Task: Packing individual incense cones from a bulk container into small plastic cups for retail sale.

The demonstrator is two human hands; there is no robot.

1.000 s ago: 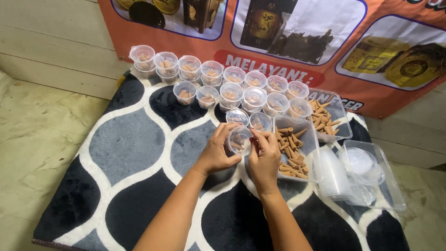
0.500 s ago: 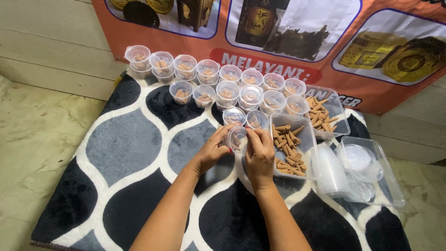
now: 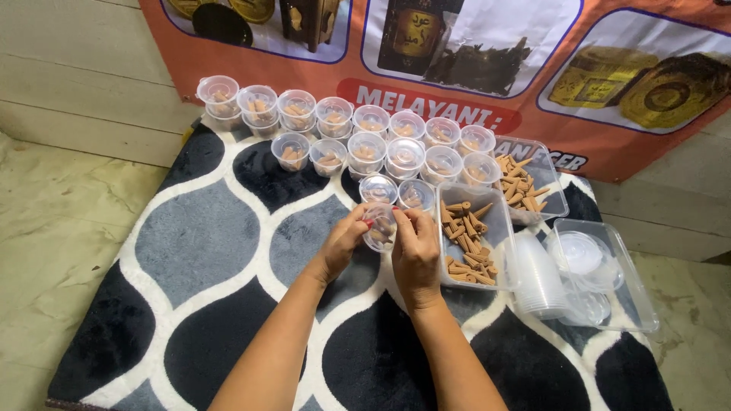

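Clear cup betw. both hands' fingers

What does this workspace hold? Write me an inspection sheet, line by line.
Surface: plush rug with a black, grey and white pattern, lying on a pale floor.
Job's things: small clear cup with brown cones inside, held between both hands; clear tray of loose brown cones beside the right hand.
Clutter: rows of filled clear cups at the rug's far edge; second cone tray; stack of empty cups; tray of clear lids.
Grippers: left hand and right hand both have fingers on the cup.
Cables: nothing seen.
Surroundings: orange printed banner against a pale plank wall.
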